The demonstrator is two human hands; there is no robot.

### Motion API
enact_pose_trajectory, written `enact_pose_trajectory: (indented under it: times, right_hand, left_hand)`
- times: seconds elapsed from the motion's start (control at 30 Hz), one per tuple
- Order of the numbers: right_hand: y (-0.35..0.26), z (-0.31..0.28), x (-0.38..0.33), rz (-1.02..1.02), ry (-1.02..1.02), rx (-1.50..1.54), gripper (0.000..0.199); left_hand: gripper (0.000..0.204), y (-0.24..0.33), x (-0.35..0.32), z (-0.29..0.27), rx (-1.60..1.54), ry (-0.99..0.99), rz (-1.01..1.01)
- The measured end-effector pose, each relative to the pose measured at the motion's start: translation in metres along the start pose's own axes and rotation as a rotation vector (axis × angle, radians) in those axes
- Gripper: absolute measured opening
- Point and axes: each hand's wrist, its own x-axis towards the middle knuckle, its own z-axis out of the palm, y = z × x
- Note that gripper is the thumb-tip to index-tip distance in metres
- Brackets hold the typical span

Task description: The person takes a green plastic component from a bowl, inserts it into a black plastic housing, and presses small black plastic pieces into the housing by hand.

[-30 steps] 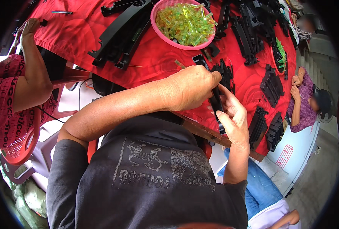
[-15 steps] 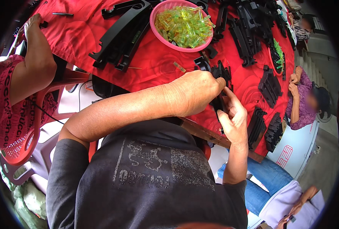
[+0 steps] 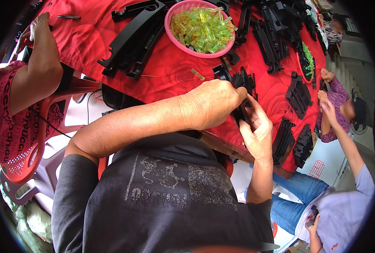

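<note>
Both hands meet over the near edge of the red-covered table, holding a long black plastic piece [image 3: 240, 113] between them. My left hand [image 3: 216, 103] reaches across from the left, fingers curled down and closed on the piece; its fingertips are hidden. From the right, my right hand [image 3: 258, 127] grips the same piece, thumb on the near side and fingers around the far side. Beyond my knuckles lie more black plastic parts [image 3: 242, 79], partly overlapped by the held piece. A single clear yellowish vial [image 3: 197, 74] rests on the cloth close to my left hand.
A pink bowl [image 3: 169, 30] full of yellow-green vials [image 3: 202, 29] stands ahead. Long black parts [image 3: 132, 40] lie left of it, with stacks [image 3: 283, 137] on the right. People sit at left and right; a red chair [image 3: 21, 164] is at left.
My hands stay almost in place on the black piece. At lower right, a person in a pale shirt has stretched an arm out toward the person in purple. The left neighbour's hand has shifted slightly.
</note>
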Motion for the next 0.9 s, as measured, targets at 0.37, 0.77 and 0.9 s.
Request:
enact_pose_trajectory:
  times: [0.37, 0.77, 0.9]
  right_hand:
    - [0.001, 0.003, 0.002, 0.035, 0.034, 0.094, 0.06]
    - [0.003, 0.01, 0.003, -0.194, 0.113, -0.289, 0.056]
    - [0.004, 0.012, 0.004, -0.252, 0.147, -0.393, 0.057]
  left_hand:
    - [0.016, -0.003, 0.002, -0.007, -0.196, -0.012, 0.012]
    - [0.028, 0.01, 0.006, -0.01, -0.001, -0.14, -0.103]
    - [0.016, 0.007, 0.002, -0.003, 0.046, 0.014, -0.013]
